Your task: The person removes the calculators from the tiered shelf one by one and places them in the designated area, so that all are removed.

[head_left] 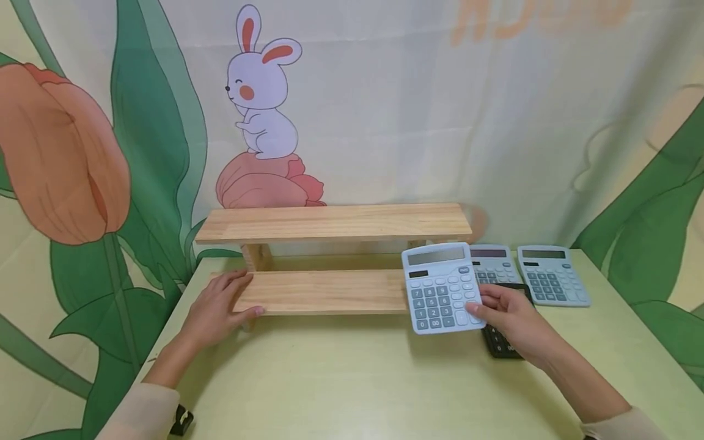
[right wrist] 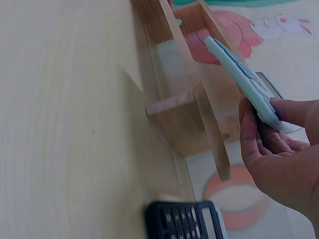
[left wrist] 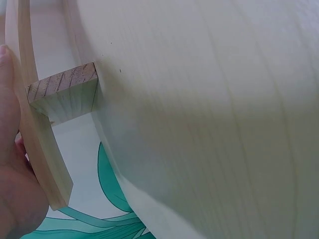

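Observation:
My right hand [head_left: 514, 321] holds a light blue calculator [head_left: 442, 293] by its lower right edge, thumb on the front and fingers behind. It is raised and tilted before the right end of a two-tier wooden shelf [head_left: 330, 290], partly hiding the lower board. In the right wrist view the calculator [right wrist: 244, 79] appears nearly edge-on, pinched by the right hand [right wrist: 284, 154]. At the shelf's left end, my left hand [head_left: 217, 308] rests on the lower board, its thumb near the front edge. The left wrist view shows only part of the left hand [left wrist: 17, 184] against the board [left wrist: 42, 154].
A black calculator [head_left: 497, 345], partly behind my right hand, lies on the pale table [head_left: 341, 379]. Behind it are two more light blue calculators, one partly covered [head_left: 489, 263] and one farther right [head_left: 552, 275]. A printed curtain [head_left: 385, 110] hangs behind the table.

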